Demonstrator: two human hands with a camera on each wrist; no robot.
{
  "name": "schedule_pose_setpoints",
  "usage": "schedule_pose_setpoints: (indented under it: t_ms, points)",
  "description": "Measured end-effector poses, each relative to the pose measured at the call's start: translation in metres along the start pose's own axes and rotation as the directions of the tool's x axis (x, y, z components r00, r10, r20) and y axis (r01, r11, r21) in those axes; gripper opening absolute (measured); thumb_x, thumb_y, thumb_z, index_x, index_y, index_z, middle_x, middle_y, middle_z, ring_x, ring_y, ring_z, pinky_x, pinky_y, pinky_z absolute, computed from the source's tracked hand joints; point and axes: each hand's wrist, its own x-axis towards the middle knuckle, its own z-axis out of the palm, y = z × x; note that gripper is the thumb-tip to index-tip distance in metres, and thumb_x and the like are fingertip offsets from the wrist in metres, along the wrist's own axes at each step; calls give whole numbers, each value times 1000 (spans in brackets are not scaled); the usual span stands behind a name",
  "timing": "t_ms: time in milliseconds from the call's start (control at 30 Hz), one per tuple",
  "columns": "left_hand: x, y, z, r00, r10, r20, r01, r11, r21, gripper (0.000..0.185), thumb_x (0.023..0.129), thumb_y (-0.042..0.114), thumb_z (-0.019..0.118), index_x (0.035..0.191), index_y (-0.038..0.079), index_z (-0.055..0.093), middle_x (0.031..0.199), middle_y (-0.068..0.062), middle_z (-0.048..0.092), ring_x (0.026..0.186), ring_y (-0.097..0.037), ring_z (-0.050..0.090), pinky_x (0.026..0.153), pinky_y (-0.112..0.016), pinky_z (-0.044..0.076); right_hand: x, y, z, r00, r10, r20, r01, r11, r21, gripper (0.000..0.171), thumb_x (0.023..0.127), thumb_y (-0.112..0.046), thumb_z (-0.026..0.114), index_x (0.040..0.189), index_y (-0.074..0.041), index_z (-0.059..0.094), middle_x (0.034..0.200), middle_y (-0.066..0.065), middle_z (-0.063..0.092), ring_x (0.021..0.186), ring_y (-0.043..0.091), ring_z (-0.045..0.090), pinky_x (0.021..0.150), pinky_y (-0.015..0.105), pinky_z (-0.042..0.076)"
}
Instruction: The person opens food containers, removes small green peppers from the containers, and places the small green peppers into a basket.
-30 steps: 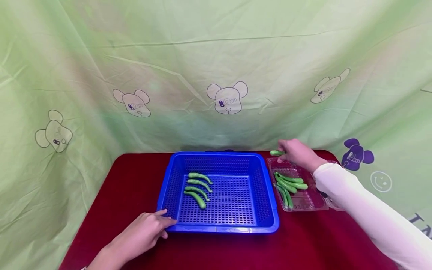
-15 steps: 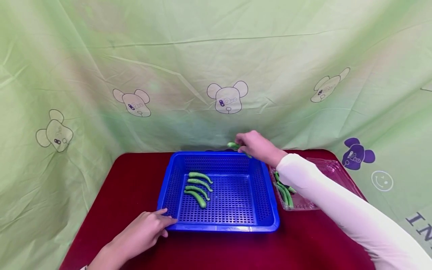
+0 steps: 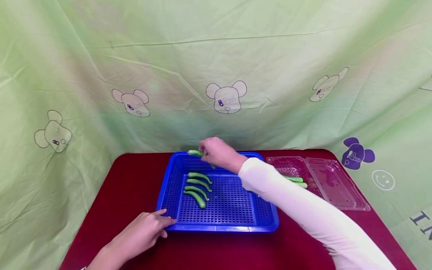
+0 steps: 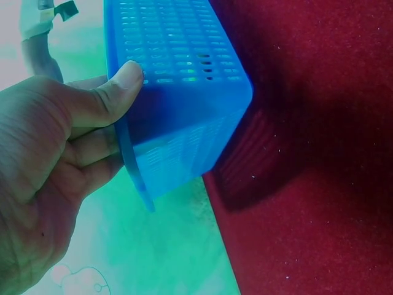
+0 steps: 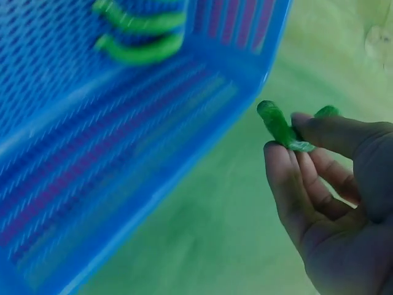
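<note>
In the head view, a blue perforated basket (image 3: 222,228) stands on the table, with several curved green cucumbers (image 3: 200,181) in a row on the left of its floor. My left hand (image 3: 143,232) holds the basket's near left corner; in the left wrist view the thumb (image 4: 116,92) lies against its outer wall, with other fingers across the rim. Above the basket's back rim, my right hand (image 3: 219,153) pinches another cucumber (image 5: 276,125) between thumb and fingertips. Partly behind the right sleeve, a clear plastic box (image 3: 287,164) holds more cucumbers (image 3: 298,184).
The box's clear lid (image 3: 337,183) lies folded open at the table's right. Dark red cloth covers the table (image 3: 135,176). A green curtain (image 3: 168,123) with printed bear heads hangs close behind the table's back edge.
My right hand has carried the cucumber leftward from above the clear box to the basket's back side. The box's lid now shows beside the sleeve. The left hand and basket have stayed in place.
</note>
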Motion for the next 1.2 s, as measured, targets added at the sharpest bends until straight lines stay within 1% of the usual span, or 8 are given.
schedule_pose_setpoints:
  t_ms: [100, 233, 333, 433, 600, 833, 1033, 1200]
  points:
    - [0, 0, 0, 1000, 6, -1, -6, 1000, -1, 30, 77, -5, 80, 105, 6, 80, 84, 8, 76, 104, -35, 76, 89, -48, 63, 6, -18, 16, 1000, -5, 11, 5, 1000, -2, 23, 87, -9, 79, 108, -5, 71, 104, 7, 74, 97, 20, 71, 89, 34, 61]
    - [-1, -1, 2, 1000, 20, -14, -20, 1000, 2, 29, 77, -5, 81, 104, 7, 80, 84, 9, 75, 103, -34, 76, 89, -48, 63, 9, -37, 38, 1000, -18, 22, 18, 1000, -25, 15, 84, -7, 80, 89, -10, 66, 85, -2, 65, 80, 14, 63, 73, 30, 58]
    - [0, -1, 3, 999, 30, -22, -30, 1000, 7, 29, 77, -4, 81, 103, 7, 80, 85, 9, 76, 102, -34, 76, 89, -48, 63, 7, -45, 55, 997, 2, 71, 0, 1000, -28, 29, 82, -8, 82, 74, -15, 55, 71, -6, 51, 68, 12, 52, 60, 26, 50]
    - [1, -2, 4, 999, 41, -33, -40, 999, 12, 29, 76, -4, 81, 103, 7, 80, 85, 9, 75, 102, -33, 77, 89, -48, 63, 3, -48, 71, 992, 37, 118, -33, 999, -41, 35, 79, -9, 83, 68, -17, 51, 64, -7, 50, 62, 10, 53, 55, 23, 49]
    - [1, -3, 3, 998, 50, -39, -49, 999, 17, 30, 76, -4, 81, 104, 8, 80, 81, 12, 72, 99, -27, 78, 91, -48, 63, -3, -52, 94, 984, 58, 169, -45, 996, -76, 25, 77, -11, 86, 70, -15, 62, 73, -1, 67, 67, 13, 66, 61, 24, 58]
    - [1, -5, 5, 996, 68, -50, -68, 998, 19, 31, 76, -5, 81, 104, 7, 79, 82, 12, 72, 93, -19, 78, 92, -49, 62, -11, -59, 119, 966, 58, 252, -21, 989, -147, 25, 82, -2, 77, 69, -16, 61, 77, -1, 70, 58, 7, 57, 51, 20, 52]
    - [0, -6, 6, 995, 77, -58, -76, 997, 11, 31, 76, -5, 82, 104, 7, 79, 82, 12, 72, 88, -12, 78, 92, -50, 61, -17, -57, 133, 971, 32, 238, 30, 967, -253, 17, 87, -5, 73, 77, -18, 70, 87, 0, 75, 71, 9, 68, 60, 26, 60]
    - [0, -6, 7, 994, 80, -71, -79, 997, 17, 32, 75, -5, 81, 104, 7, 79, 82, 12, 73, 90, -14, 78, 92, -49, 62, -17, -52, 142, 977, 34, 209, 33, 950, -309, 13, 89, -6, 72, 85, -18, 74, 91, 0, 76, 79, 13, 73, 65, 29, 63]
